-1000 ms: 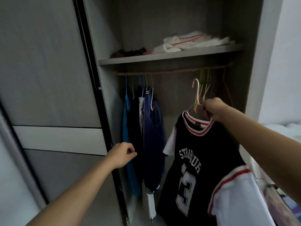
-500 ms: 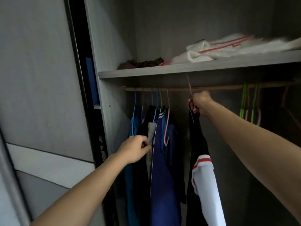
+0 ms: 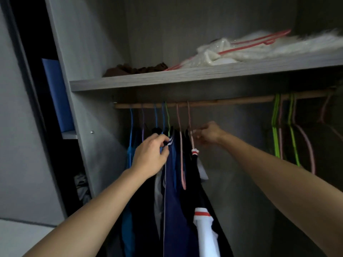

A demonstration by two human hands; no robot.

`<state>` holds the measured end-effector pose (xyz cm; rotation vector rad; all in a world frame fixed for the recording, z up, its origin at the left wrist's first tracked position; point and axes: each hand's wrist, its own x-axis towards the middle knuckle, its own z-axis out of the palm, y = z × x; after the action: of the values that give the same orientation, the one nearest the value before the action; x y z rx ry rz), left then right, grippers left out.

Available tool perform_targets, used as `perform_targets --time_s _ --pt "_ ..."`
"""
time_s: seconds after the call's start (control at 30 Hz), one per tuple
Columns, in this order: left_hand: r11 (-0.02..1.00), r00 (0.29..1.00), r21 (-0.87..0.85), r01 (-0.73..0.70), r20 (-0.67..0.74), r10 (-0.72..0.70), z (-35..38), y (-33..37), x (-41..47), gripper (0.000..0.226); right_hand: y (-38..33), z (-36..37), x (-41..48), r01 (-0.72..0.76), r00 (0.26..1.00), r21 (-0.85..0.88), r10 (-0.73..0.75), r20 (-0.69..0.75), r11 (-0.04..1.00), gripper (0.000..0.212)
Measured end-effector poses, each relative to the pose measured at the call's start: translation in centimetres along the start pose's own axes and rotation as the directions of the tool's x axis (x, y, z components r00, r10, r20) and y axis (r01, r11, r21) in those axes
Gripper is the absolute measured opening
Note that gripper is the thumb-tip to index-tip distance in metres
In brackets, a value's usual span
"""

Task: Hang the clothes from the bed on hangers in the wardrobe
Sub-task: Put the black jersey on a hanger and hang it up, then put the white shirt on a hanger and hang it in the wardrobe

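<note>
The black jersey [image 3: 203, 229] hangs on its pink hanger [image 3: 189, 119], which is hooked over the rod [image 3: 232, 102] just beside the other hung shirts, so this piece looks nearly done. The right hand [image 3: 208, 134] has its fingers curled, pinching the hanger's neck. The left hand [image 3: 150, 156] pinches the collar of the navy shirt [image 3: 176, 210]. Spare green hangers [image 3: 275, 127] hang further right. The bed is out of view, so I cannot tell what is left.

Hands: two (left hand [image 3: 150, 156], right hand [image 3: 208, 134])
Wooden rod [image 3: 232, 102]: one
Hanger hooks [image 3: 177, 112] at its left end: seven
Green hangers [image 3: 274, 130]: two
Shelf [image 3: 185, 76]: one
</note>
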<state>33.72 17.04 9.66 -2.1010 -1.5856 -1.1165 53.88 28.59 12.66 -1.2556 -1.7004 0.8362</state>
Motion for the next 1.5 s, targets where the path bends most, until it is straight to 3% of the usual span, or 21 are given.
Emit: perform_targets --time_s 0.07,0.17,0.27,0.37,0.43,0.57,0.8,0.97,1.1,1.23,1.33,1.5 --pt "0.994 0.995 -0.025 -0.105 -0.001 0.105 1.3 0.9 1.8 0.023 0.1 -2.9 -0.4 0.039 0.976 -0.366 -0.114 -0.184 0.93 0.018" --pt "0.945 0.944 -0.026 -0.326 0.05 0.327 3.4 2.6 4.8 0.025 0.1 -7.7 -2.6 -0.19 0.873 -0.742 -0.234 -0.427 0.643 0.03" --pt "0.878 0.863 0.065 -0.473 0.232 0.448 5.3 4.0 7.1 0.029 1.5 -11.2 -4.2 -0.41 0.837 -0.831 -0.208 -0.506 0.376 0.028" --pt "0.828 0.806 0.228 -0.513 0.46 0.373 6.4 4.0 8.2 0.034 3.7 -12.7 -5.5 -0.516 0.816 -0.815 -0.139 -0.561 0.264 0.027" --pt "0.819 0.809 0.291 -0.494 0.5 0.31 7.0 2.9 8.6 0.032 4.6 -13.0 -6.4 -0.54 0.803 -0.802 -0.131 -0.582 0.254 0.027" --pt "0.806 0.851 0.356 -0.473 0.422 0.313 7.2 -0.4 8.6 0.025 4.3 -12.7 -7.4 -0.57 0.766 -0.782 -0.182 -0.617 0.253 0.023" --pt "0.835 0.858 0.302 -0.459 0.393 0.33 6.9 -2.2 7.9 0.023 0.7 -11.5 -8.4 -0.508 0.721 -0.777 -0.308 -0.62 0.372 0.021" --pt "0.84 0.856 0.266 -0.474 0.364 0.368 6.4 -0.8 6.5 0.024 -0.8 -10.2 -11.9 -0.418 0.756 -0.834 -0.372 -0.539 0.36 0.026" --pt "0.85 0.823 0.151 -0.505 0.38 0.422 5.8 3.2 3.8 0.026 -0.7 -10.1 -18.3 -0.422 0.774 -0.83 -0.331 -0.539 0.364 0.025" --pt "0.832 0.762 0.018 -0.554 0.415 0.498 6.1 9.8 -0.9 0.027 0.2 -11.1 -28.6 -0.496 0.755 -0.772 -0.241 -0.61 0.397 0.022" --pt "0.799 0.678 -0.106 -0.592 0.47 0.565 6.6 16.0 -6.9 0.026 1.5 -12.1 -38.1 -0.553 0.743 -0.725 -0.15 -0.652 0.41 0.02" --pt "0.664 0.436 -0.319 -0.676 0.553 0.71 6.8 27.2 -19.6 0.027 2.9 -13.9 -55.5 -0.726 0.565 -0.532 -0.064 -0.823 0.437 0.021"
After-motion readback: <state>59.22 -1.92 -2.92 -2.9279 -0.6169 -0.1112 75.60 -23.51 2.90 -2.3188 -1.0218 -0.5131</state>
